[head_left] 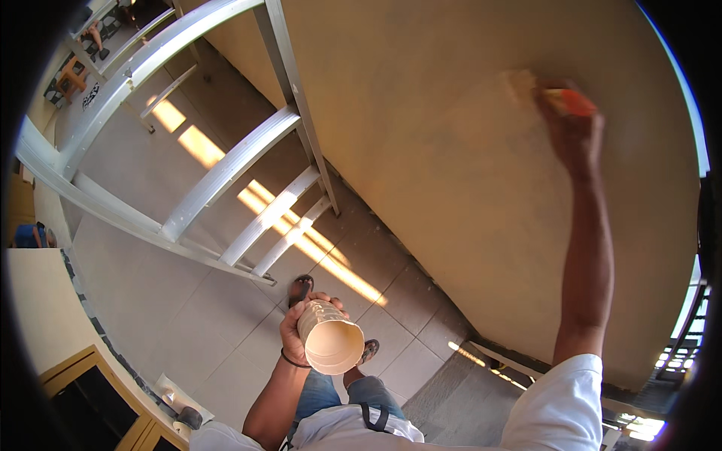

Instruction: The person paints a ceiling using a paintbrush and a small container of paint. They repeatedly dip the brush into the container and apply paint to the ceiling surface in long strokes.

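My left hand (291, 328) is wrapped round a cream-coated, ribbed plastic cup (314, 316) at waist height. The cup's open mouth faces me, and its inside is coated cream. Stretched up to the far right, my right hand (575, 134) is closed round a paintbrush (569, 103) with an orange part showing. The blurred pale bristles (520, 83) are at the tan wall (421, 143) and seem to touch it.
An aluminium ladder (248, 144) stands at the left, close to the wall. Grey floor tiles (203, 312) carry strips of sunlight. A wood-framed window or door (94, 361) is at lower left. A brown stool (71, 77) and part of a person (94, 36) show far left.
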A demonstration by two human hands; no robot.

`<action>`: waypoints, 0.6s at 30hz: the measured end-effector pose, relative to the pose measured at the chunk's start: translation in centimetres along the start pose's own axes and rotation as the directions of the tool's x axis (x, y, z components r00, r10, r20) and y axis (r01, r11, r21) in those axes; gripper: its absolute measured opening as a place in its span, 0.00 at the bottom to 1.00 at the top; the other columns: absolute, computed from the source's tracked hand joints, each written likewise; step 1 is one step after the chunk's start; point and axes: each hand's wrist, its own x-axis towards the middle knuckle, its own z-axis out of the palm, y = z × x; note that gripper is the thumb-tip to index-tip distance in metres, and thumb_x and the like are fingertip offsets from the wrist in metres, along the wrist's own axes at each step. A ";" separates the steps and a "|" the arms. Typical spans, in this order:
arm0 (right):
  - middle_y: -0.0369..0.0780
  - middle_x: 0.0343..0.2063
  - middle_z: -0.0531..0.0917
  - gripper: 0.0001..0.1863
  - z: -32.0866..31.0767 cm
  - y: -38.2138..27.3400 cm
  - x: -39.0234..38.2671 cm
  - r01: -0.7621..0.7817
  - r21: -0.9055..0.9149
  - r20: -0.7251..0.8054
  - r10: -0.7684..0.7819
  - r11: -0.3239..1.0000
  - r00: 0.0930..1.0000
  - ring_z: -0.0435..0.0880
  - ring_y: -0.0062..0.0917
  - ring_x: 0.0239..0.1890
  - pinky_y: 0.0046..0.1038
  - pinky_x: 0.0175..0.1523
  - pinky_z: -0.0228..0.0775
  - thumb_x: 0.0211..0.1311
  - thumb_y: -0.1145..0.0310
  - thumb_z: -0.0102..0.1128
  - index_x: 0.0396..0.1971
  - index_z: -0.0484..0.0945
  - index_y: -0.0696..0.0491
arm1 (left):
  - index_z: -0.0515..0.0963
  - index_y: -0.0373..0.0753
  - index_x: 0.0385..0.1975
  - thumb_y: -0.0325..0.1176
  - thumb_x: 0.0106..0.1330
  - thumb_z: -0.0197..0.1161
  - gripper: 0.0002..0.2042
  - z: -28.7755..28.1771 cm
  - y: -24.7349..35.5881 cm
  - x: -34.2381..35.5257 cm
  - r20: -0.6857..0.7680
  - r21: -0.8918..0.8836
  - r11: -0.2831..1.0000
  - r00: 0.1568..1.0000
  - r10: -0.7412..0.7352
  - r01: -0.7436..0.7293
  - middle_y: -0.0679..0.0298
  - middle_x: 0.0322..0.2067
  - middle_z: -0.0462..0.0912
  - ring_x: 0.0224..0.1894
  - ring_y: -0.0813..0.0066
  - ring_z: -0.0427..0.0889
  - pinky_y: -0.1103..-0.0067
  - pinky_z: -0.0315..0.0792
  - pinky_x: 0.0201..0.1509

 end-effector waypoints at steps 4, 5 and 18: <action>0.33 0.41 0.87 0.12 -9.9 -5.4 2.8 0.624 -0.287 -0.227 -0.685 0.727 0.692 0.86 0.21 0.41 0.25 0.46 0.80 0.60 0.74 0.75 0.43 0.88 0.51 | 0.76 0.36 0.55 0.49 0.74 0.56 0.23 0.3 -0.3 -0.1 0.008 -0.022 1.000 1.000 0.019 -0.019 0.48 0.51 0.79 0.55 0.48 0.82 0.54 0.80 0.59; 0.34 0.41 0.86 0.14 -10.1 -5.9 2.6 0.621 -0.480 -0.124 -0.748 0.620 0.652 0.86 0.23 0.42 0.26 0.46 0.80 0.57 0.74 0.75 0.44 0.88 0.50 | 0.76 0.35 0.55 0.49 0.74 0.56 0.23 0.3 -0.6 0.0 0.009 -0.037 0.999 1.000 0.007 -0.007 0.48 0.51 0.79 0.55 0.48 0.82 0.54 0.80 0.59; 0.38 0.34 0.79 0.04 21.8 1.8 -13.2 0.785 -0.286 0.413 -0.668 0.550 0.619 0.79 0.33 0.42 0.38 0.46 0.73 0.51 0.67 0.63 0.27 0.79 0.49 | 0.75 0.34 0.54 0.50 0.71 0.57 0.24 -2.3 -0.4 -2.0 -0.044 -0.036 0.999 0.999 0.015 -0.017 0.46 0.50 0.79 0.54 0.46 0.82 0.54 0.81 0.57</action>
